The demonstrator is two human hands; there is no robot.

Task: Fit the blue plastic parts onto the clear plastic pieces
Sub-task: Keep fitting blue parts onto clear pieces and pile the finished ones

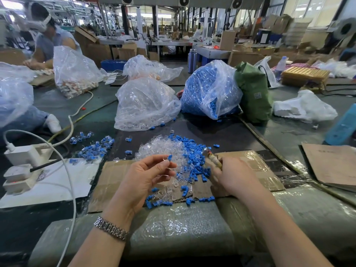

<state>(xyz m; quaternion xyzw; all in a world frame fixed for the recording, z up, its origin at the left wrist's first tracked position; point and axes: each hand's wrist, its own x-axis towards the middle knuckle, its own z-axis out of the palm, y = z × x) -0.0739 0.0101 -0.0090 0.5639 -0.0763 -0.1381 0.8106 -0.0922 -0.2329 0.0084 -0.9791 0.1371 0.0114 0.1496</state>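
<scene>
My left hand pinches a clear plastic piece with a small blue part on its tip, raised above the cardboard. My right hand grips a small hammer by its handle, its metal head pointing up-left. Between the hands lie a heap of clear pieces and a heap of loose blue parts. More blue parts are scattered on the near edge of the cardboard. A pile of joined blue-and-clear pieces lies to the left.
A flat cardboard sheet covers the work spot. Behind stand a bag of clear pieces and a bag of blue parts. A white power strip with cables sits left. Another person works at far left. A green bag stands right.
</scene>
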